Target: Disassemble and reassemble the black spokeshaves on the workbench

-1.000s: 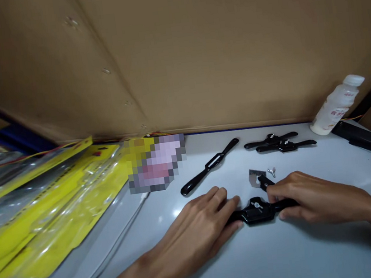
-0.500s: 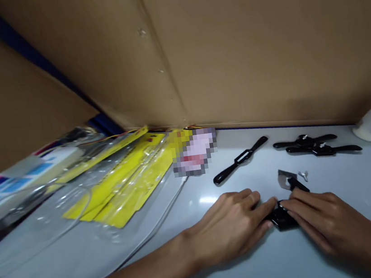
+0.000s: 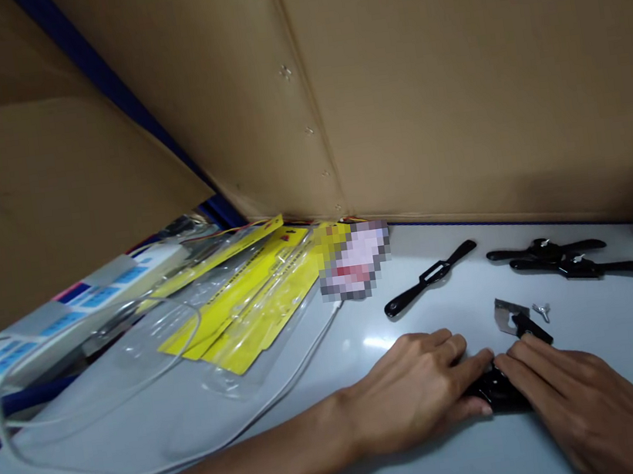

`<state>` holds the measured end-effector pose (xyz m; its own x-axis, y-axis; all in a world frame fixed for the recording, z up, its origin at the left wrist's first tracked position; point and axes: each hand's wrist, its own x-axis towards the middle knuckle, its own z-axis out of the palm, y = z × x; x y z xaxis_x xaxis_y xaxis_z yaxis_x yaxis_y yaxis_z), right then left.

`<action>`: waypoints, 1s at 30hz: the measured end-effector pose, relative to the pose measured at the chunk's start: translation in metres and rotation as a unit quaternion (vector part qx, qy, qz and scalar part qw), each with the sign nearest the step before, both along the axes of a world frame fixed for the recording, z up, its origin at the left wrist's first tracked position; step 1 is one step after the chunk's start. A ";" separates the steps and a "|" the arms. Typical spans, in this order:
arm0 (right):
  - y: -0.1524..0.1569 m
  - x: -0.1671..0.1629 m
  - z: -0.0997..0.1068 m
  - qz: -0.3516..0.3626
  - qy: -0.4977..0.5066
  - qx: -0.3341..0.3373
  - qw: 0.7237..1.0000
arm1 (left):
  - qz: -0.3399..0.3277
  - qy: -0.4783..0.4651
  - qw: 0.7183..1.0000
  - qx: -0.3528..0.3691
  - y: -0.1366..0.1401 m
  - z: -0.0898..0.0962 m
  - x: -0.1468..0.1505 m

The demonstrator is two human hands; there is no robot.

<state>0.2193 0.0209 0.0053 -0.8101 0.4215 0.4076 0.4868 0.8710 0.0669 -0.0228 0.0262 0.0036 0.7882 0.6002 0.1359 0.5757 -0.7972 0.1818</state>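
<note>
A black spokeshave (image 3: 508, 400) lies low over the white table, partly covered by both hands. My left hand (image 3: 415, 391) is closed round its left handle, thumb at the near side and forefinger reaching to the middle. My right hand (image 3: 585, 396) pinches at the centre of the body and hides its right end; whatever small part sits under those fingertips is mostly hidden. Just beyond the right hand are a flat metal blade (image 3: 505, 315), a black clamp piece (image 3: 532, 328) and a silver wing screw (image 3: 542, 311).
Farther back lie a bare spokeshave frame (image 3: 436, 274) and two spokeshaves with screws, one behind (image 3: 545, 247) and one in front (image 3: 580, 267). Leftward are yellow-carded plastic packages (image 3: 260, 299), a blurred-out phone (image 3: 355, 263) on a white cable (image 3: 304, 367), and a power strip (image 3: 78, 311). Cardboard walls the back.
The view has swung left, so everything sits farther right in the picture. Both hands stay on the spokeshave, with little visible finger movement.
</note>
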 end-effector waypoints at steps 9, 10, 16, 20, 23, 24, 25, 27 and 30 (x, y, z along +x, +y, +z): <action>0.001 -0.004 0.005 0.048 0.079 -0.100 0.991 | -0.011 0.008 1.000 0.002 0.001 0.004 -0.001; -0.001 -0.003 0.006 0.048 0.090 -0.095 0.990 | -0.015 0.008 1.000 0.000 0.001 0.004 -0.001; -0.002 0.001 0.006 -0.048 0.089 -0.076 0.992 | -0.017 -0.001 1.000 0.001 0.000 0.003 -0.002; -0.001 0.000 0.006 -0.003 0.075 -0.101 0.992 | -0.015 0.003 1.000 0.004 0.000 0.003 0.000; -0.002 -0.002 0.007 0.024 0.089 -0.102 0.991 | -0.016 0.009 1.000 0.004 0.000 0.004 0.000; -0.002 -0.001 0.008 0.023 0.094 -0.100 0.990 | -0.016 0.011 1.000 0.005 -0.001 0.005 0.000; -0.002 -0.001 0.007 0.018 0.098 -0.099 0.990 | -0.016 0.015 1.000 0.007 -0.001 0.005 0.001; -0.002 0.002 0.006 0.000 0.102 -0.092 0.991 | -0.015 0.023 1.000 0.009 -0.001 0.006 0.001; -0.001 0.006 0.003 -0.036 0.089 -0.054 0.994 | -0.013 0.030 0.999 0.004 -0.001 0.007 0.001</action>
